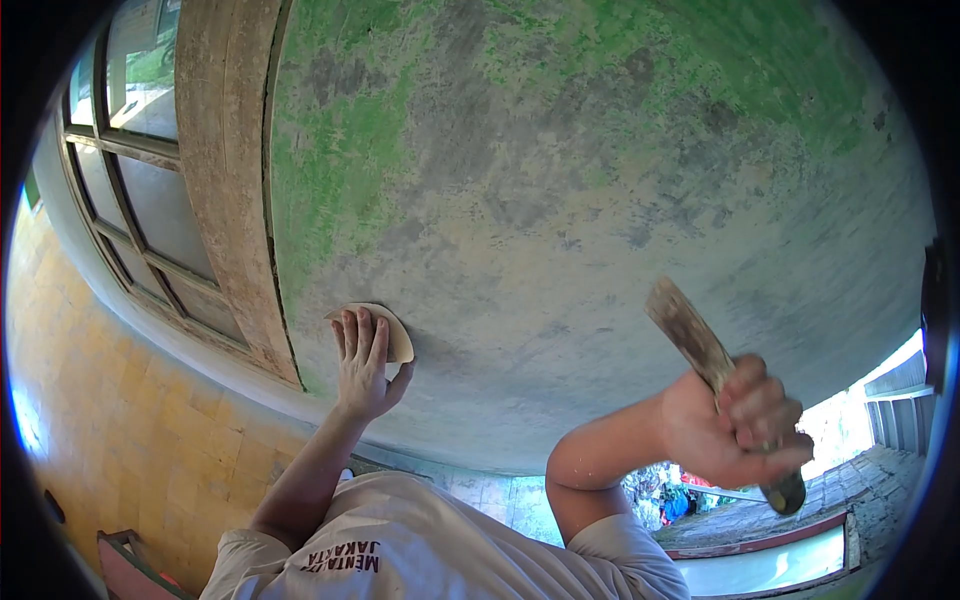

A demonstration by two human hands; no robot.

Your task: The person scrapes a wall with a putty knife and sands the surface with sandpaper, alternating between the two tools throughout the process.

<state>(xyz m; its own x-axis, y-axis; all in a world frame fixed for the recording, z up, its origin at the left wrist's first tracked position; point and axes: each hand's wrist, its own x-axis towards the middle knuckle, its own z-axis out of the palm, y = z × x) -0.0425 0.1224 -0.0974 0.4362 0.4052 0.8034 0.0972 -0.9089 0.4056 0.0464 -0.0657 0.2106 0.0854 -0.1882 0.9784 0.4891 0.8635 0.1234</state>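
Observation:
My left hand (368,370) presses a pale beige piece of sandpaper (399,338) with a rounded edge against the wall (500,290). Its fingers lie over the sheet and the thumb sits at the lower right edge. The wall is mottled grey, with worn green paint around the patch. On the right, my right hand (738,425) is closed in a fist around the handle of a putty knife (690,325). The blade is smeared with dried filler and points up and left, seemingly apart from the wall. A dark handle end sticks out below the fist.
A worn wooden frame (225,160) borders the wall on the left, with a paned window (150,200) beside it. Yellow floor tiles (150,390) spread at lower left. A red-edged frame (760,550) and a tiled roof (830,505) appear at lower right.

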